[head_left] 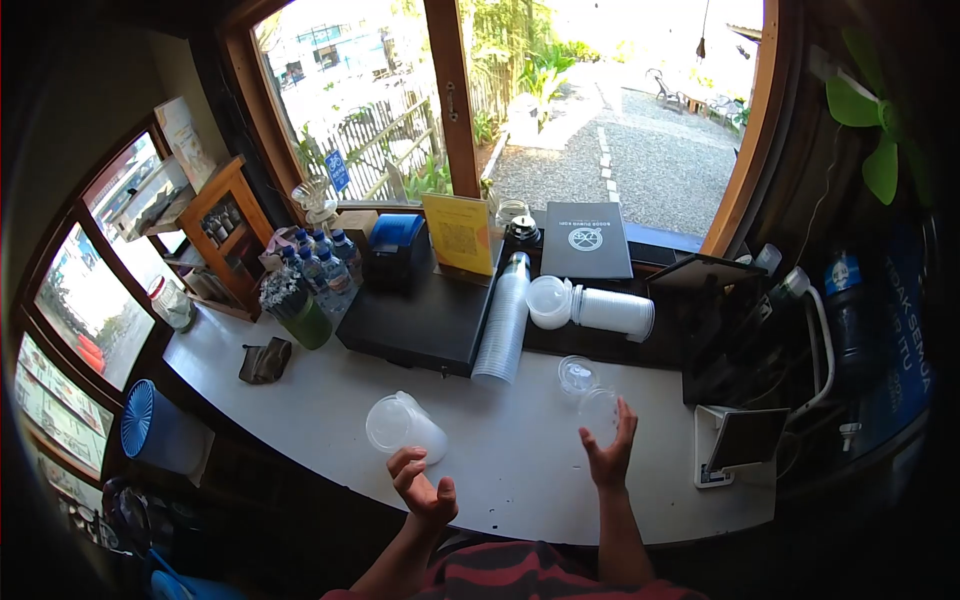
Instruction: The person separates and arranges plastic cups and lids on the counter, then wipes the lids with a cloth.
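Near the front of the counter, my left hand has its fingers bent and its thumb apart, with nothing visible in the palm. Just beyond its fingertips stands a translucent white plastic container with a round top; whether they touch cannot be made out. To the right, my right hand has thumb and fingers around a clear round plastic lid, which looks tilted between them. Another clear plastic lid lies on the counter just behind it.
A long stack of clear cups lies beside a black box. White plastic cups are behind my right hand. A tablet stand is at the right, a dark pouch and water bottles at the left.
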{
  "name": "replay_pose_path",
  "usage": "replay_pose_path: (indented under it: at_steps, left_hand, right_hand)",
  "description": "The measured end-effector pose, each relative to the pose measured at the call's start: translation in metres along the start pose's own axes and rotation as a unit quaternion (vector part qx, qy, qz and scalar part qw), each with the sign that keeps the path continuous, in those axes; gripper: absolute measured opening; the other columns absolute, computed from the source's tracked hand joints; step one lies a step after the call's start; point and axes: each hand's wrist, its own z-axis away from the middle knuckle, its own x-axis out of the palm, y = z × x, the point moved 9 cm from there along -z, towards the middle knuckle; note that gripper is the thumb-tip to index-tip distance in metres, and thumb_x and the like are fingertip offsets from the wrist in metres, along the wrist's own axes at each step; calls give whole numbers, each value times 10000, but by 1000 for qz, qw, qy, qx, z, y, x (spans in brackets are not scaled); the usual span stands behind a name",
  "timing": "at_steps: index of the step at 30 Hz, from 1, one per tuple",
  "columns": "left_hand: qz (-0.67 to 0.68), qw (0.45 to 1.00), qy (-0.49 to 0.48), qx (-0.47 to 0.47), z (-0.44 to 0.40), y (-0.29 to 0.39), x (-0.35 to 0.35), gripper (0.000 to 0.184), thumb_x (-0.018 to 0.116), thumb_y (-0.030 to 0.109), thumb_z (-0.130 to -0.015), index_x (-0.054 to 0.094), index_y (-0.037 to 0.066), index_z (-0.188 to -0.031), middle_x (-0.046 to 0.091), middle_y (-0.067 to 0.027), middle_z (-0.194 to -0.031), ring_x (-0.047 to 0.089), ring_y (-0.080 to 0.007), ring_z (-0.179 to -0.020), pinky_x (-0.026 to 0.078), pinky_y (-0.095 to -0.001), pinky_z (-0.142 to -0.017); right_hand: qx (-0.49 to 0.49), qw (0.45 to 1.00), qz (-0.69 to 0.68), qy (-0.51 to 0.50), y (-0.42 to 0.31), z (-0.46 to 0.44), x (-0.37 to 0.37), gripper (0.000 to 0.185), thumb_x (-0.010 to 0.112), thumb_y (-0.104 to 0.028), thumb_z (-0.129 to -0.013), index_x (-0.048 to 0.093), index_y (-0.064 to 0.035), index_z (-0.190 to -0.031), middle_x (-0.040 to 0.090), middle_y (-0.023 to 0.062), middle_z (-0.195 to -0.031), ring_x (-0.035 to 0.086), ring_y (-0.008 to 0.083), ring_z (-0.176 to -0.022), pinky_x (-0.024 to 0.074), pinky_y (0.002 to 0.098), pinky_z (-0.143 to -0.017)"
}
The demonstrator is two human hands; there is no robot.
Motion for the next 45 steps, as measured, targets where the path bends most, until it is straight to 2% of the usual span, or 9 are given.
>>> replay_pose_path:
  at_steps: [5,8,10,16,22,27,33,39,45]
  left_hand:
    - [326,861,-216,-325,6,-25,50,738,655,396,-968,273,20,-1476,571,-160,-1128,624,-159,-844,531,-312,-792]
    - [278,860,-202,-378,3,-36,36,733,650,327,-975,249,15,-1503,599,-133,-1056,625,-154,-896,543,-299,-800]
    - [233,871,-145,-408,-14,-41,11,636,592,104,-915,325,-18,-1480,598,-121,-1027,637,-142,-834,560,-282,-757]
    - [81,882,-106,-452,-40,-63,-48,472,564,95,-909,494,-51,-1352,560,-115,-1021,622,-137,-713,559,-262,-632]
    - [-267,932,-213,-120,-61,-71,-55,442,593,223,-919,561,-35,-1276,558,-197,-1074,606,-296,-963,512,-451,-882]
    - [-54,943,-187,-269,-37,-107,-49,501,549,317,-915,546,-7,-1297,564,-229,-1304,554,-395,-1217,437,-464,-1044]
    - [77,939,-63,-329,-23,-130,-48,457,502,190,-917,520,-24,-1320,576,-224,-1301,570,-343,-1219,432,-433,-1068]
    - [101,929,-97,-343,-22,-139,-46,437,457,126,-917,516,-28,-1322,565,-213,-1308,548,-326,-1256,407,-414,-1094]
    - [147,946,-80,-279,-8,-151,-38,638,419,543,-1023,474,8,-1367,540,-193,-1342,529,-316,-1268,408,-439,-1087]
  right_hand:
    - [-173,962,-106,-186,-134,19,62,955,913,-323,-689,415,-4,-1438,437,233,-1358,467,406,-1272,442,488,-1047]
    - [-237,923,-164,-256,-182,35,102,984,921,-322,-682,391,-30,-1458,419,237,-1375,464,414,-1277,463,495,-1037]
    - [-249,911,-182,-273,-204,37,119,1007,911,-346,-698,357,-52,-1486,390,228,-1376,466,405,-1274,488,487,-1017]
    - [-256,902,-141,-318,-234,34,160,951,869,-418,-733,399,-40,-1467,406,224,-1344,478,411,-1256,488,490,-1013]
    - [-233,895,-58,-375,-224,36,195,897,859,-436,-748,438,-50,-1440,421,221,-1331,524,410,-1220,509,469,-996]
    - [-195,893,-77,-397,-217,39,201,904,833,-455,-783,410,-14,-1450,420,231,-1360,532,412,-1225,499,456,-1013]
    - [-235,897,-56,-371,-225,45,210,908,783,-483,-829,369,0,-1477,402,243,-1442,474,416,-1308,448,464,-1070]
    - [-195,910,-61,-360,-223,50,220,894,788,-452,-828,362,-5,-1474,364,244,-1475,398,430,-1367,407,492,-1107]
    - [-197,920,-93,-326,-215,58,223,882,816,-421,-800,345,-66,-1457,309,238,-1513,339,450,-1391,394,532,-1109]
